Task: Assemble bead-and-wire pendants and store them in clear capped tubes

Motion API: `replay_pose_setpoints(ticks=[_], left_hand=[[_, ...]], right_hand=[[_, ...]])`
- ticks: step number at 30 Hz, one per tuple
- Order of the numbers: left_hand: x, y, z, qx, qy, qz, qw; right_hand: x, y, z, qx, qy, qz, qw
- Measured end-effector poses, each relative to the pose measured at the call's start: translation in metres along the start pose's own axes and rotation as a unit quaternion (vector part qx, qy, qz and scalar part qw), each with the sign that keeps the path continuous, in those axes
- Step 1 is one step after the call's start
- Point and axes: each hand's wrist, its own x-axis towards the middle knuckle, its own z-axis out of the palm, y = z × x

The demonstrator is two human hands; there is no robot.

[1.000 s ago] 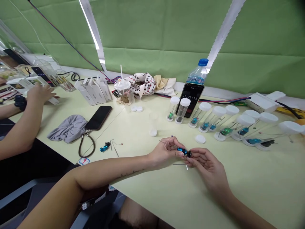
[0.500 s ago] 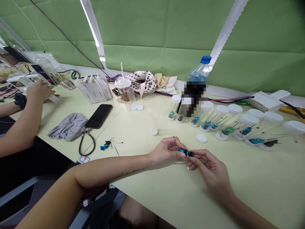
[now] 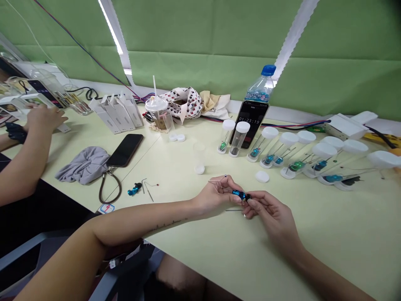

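My left hand (image 3: 216, 194) is closed in a pinch on a small blue metal tool (image 3: 239, 194) with thin needles sticking out towards the left. My right hand (image 3: 268, 210) meets it from the right, its fingertips pinched on the tool's black end. Both hands rest on the pale green table (image 3: 194, 246). A thin metal pin (image 3: 234, 210) lies on the table just under my hands. A loose white cap (image 3: 262, 177) sits right behind them.
A row of clear tubes with white caps (image 3: 290, 151) lies behind my hands, beside a propped phone (image 3: 249, 123) and a water bottle (image 3: 262, 87). A second blue tool (image 3: 134, 190), a black phone (image 3: 125, 149) and grey cloth (image 3: 83, 164) lie left. Another person's arm (image 3: 21, 159) works at far left.
My hands have stayed together on the blue tool, with my right fingers closing a little more over its black end. The view has drifted slightly.
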Motion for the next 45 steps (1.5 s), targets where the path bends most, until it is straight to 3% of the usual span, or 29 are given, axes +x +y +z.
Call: replay_pose_setpoints(ticks=[6,15,33,42,45], left_hand=[[0.0004,0.0012,0.0007,0.005,0.017,0.002,1.000],[0.0012,-0.0036,-0.0048,0.012,-0.023,-0.006,1.000],[-0.0006,0.0031,0.0015,0.027,-0.007,-0.014,1.000],[0.0002,0.0032,-0.0003,0.026,0.038,0.006,0.999],[0.0004,0.0035,-0.0001,0.017,0.023,-0.006,1.000]], right_hand=[[-0.0006,0.0003,0.0020,0.024,0.041,0.001,0.999],[-0.0025,-0.0005,0.0000,0.019,0.019,0.009,1.000],[-0.0012,0.0012,-0.0021,0.003,-0.028,0.052,0.998],[0.0010,0.0055,0.0015,0.043,0.027,0.036,0.998],[-0.0002,0.0043,0.0010,0.026,0.024,0.036,0.999]])
